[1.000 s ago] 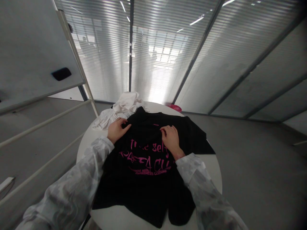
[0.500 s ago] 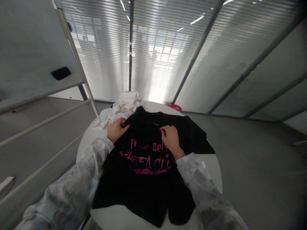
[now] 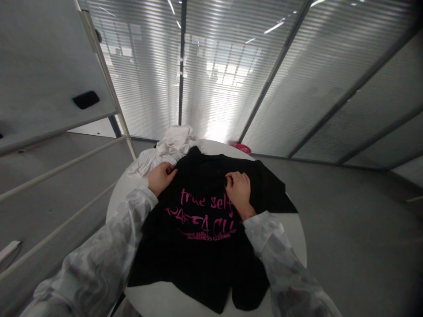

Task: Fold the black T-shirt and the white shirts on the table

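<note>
A black T-shirt (image 3: 201,246) with pink lettering lies spread on a round white table (image 3: 294,229). My left hand (image 3: 161,177) pinches the shirt's cloth at its far left shoulder, fingers closed. My right hand (image 3: 238,189) rests on the upper middle of the shirt, its fingers curled and gripping the fabric near the collar. Both arms wear pale camouflage sleeves.
A crumpled white garment (image 3: 168,147) lies at the table's far left edge, touching the black shirt. A pink object (image 3: 242,148) peeks out behind the table. A whiteboard on a stand (image 3: 39,75) is at the left. Glass walls with blinds stand behind. Grey floor surrounds the table.
Both hands have pulled the shirt's top edge outward and away, smoothing it so the word line "true self" now reads fully. The right hand's fingers have curled tighter.
</note>
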`<state>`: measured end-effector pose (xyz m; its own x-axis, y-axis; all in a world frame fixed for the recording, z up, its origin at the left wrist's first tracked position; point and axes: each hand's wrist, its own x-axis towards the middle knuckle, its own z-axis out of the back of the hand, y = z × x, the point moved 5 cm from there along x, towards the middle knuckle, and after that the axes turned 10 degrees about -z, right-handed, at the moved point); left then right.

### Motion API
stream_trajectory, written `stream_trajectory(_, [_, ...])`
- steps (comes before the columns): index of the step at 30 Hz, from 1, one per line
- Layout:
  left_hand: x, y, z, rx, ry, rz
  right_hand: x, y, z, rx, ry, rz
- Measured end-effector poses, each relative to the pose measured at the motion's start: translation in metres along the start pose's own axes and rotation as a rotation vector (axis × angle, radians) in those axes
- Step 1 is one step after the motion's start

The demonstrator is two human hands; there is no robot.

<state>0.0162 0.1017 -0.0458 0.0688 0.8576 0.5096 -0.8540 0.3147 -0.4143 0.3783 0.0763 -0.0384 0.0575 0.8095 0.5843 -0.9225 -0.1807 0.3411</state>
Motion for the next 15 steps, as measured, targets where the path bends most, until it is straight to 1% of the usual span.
stream_trajectory(3, [0.0005, 0.0004, 0.0026, -0.024, -0.049, 0.005, -0.0003, -0.0032, 0.0006, 0.002, -0.031, -0.023])
stream_trajectory(6, [0.0009, 0.0001, 0.0052, -0.041, -0.089, 0.01, -0.0008, -0.0051, -0.0016, 0.005, -0.028, -0.027])
stream_trajectory(11, [0.0008, -0.0019, 0.0066, -0.065, -0.08, 0.015, -0.0015, -0.0036, -0.0063, -0.016, 0.033, -0.015])
stream_trajectory(15, [0.0008, -0.002, 0.0067, -0.066, -0.086, -0.001, -0.0013, 0.0001, -0.0046, -0.008, 0.052, -0.003])
